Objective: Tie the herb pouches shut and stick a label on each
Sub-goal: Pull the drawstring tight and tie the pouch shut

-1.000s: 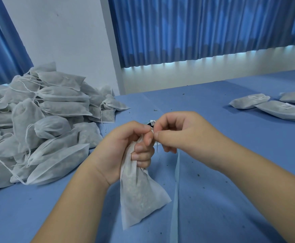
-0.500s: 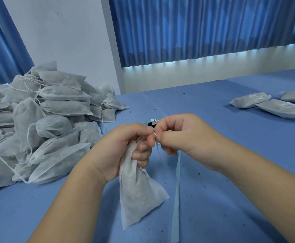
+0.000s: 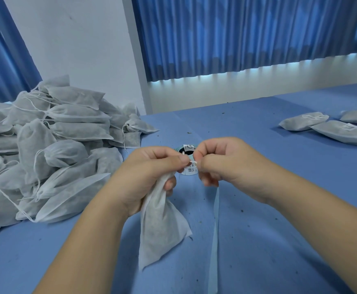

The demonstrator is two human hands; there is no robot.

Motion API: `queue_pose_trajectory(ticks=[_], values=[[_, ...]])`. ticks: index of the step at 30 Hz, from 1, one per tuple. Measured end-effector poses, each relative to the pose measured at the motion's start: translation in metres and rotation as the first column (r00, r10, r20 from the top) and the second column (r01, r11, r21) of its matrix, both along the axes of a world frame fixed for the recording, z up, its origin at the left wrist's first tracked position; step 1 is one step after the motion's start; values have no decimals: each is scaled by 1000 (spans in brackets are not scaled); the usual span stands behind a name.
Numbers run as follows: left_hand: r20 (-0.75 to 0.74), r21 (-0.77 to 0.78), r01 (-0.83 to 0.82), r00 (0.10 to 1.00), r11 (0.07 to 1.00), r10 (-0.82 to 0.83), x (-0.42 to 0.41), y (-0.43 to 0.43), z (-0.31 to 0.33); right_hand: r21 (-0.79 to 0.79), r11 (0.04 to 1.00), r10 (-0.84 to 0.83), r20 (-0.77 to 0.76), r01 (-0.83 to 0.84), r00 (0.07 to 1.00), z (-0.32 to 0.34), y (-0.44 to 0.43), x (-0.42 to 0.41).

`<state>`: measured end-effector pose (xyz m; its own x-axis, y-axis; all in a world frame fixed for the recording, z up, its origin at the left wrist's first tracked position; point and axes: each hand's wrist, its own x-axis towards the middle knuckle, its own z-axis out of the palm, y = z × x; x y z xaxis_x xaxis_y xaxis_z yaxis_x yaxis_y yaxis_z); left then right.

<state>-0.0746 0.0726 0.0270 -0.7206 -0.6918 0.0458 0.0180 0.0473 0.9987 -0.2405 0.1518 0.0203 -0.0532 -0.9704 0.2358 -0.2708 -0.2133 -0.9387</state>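
Now that the right hand (image 3: 222,164) has eased toward 3 o'clock off the left hand (image 3: 150,177), fingers (image 3: 204,165) of both pinch the pouch (image 3: 162,228) drawstring (image 3: 193,161) taut: knot likely cinching, labelling pending.

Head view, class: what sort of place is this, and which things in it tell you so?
Probably a small packing workroom: a big heap of grey pouches waits on the blue table, a label roll sits mid-table, and a few labelled pouches lie apart at far right.
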Motion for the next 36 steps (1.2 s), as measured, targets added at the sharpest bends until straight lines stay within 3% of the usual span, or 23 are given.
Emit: queue_pose_trajectory(ticks=[4, 7, 11, 14, 17, 20, 24, 32, 36], values=[[6, -30, -20, 1000, 999, 20, -1, 1, -1, -10, 1000, -14, 117, 15, 993, -2, -2, 2], [23, -60, -40, 999, 997, 41, -1, 3, 0, -36, 999, -21, 118, 25, 993, -2, 0, 3], [132, -279, -143, 974, 950, 185, -2, 2, -1, -77, 991, -108, 64, 113, 992, -1, 0, 2], [197, -439, -154, 944, 885, 263, -6, 3, -4, -118, 976, -189, -58, 181, 980, -2, -1, 3], [217, -479, -154, 933, 864, 286, -6, 4, -5, -185, 955, -274, -259, 230, 926, -6, -2, 7], [226, -523, -151, 925, 839, 307, -7, 4, -5, -214, 944, -310, -326, 250, 893, -6, -2, 8], [222, -594, -177, 902, 785, 370, -9, 6, -7, -142, 950, -309, -342, 276, 887, -6, -1, 6], [135, -790, -202, 864, 578, 486, -17, 10, -9, 3, 961, -261, -327, 277, 908, -5, -2, 4], [137, -744, -236, 862, 625, 488, -17, 11, -8, 65, 964, -236, -243, 258, 941, -3, -2, 2]])
